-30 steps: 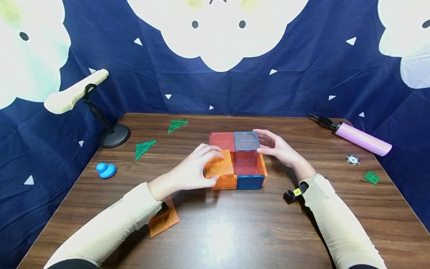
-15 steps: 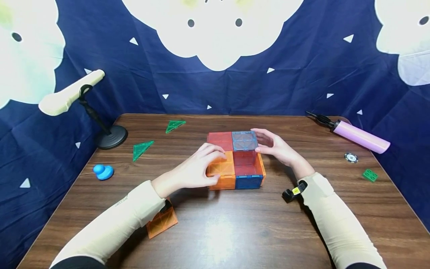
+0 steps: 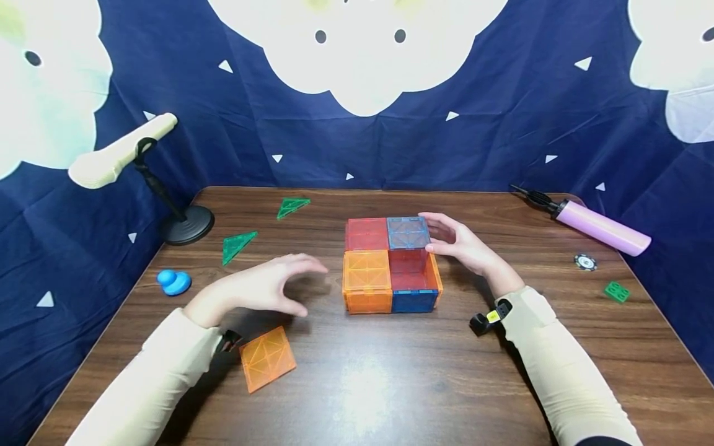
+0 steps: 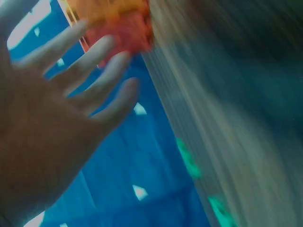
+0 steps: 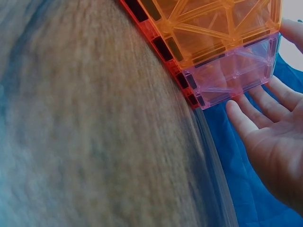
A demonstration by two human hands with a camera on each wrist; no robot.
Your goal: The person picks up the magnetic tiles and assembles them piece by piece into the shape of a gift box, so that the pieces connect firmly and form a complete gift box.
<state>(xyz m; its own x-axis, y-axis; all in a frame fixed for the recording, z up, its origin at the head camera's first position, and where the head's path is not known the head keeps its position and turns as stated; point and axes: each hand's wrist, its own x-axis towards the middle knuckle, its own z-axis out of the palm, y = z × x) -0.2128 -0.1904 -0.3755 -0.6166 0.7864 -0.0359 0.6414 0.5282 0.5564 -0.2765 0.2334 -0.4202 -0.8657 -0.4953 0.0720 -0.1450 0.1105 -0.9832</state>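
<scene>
A low box of translucent magnetic tiles (image 3: 414, 301) stands mid-table. Its top shows a red tile (image 3: 366, 235) back left, a blue tile (image 3: 408, 233) back right and an orange tile (image 3: 366, 270) front left; the front-right quarter is uncovered. My right hand (image 3: 467, 249) grips the back-right corner, thumb toward me and fingers round the far side. In the right wrist view its fingertips (image 5: 234, 109) meet a pinkish panel (image 5: 232, 78). Holding nothing, my left hand (image 3: 259, 286) is left of the box, fingers loosely spread. A loose orange tile (image 3: 268, 360) lies below it.
Two green triangle tiles (image 3: 238, 246) lie at the left back. A blue toy (image 3: 174, 282) and a black stand (image 3: 188, 224) are on the left. At the right are a pink pump (image 3: 603, 228), a round chip (image 3: 586, 262) and a green brick (image 3: 617, 292).
My left hand set the orange tile flat over the front-left quarter, let go and drew back left. My right hand stayed at the back-right corner. The loose orange tile is now fully uncovered.
</scene>
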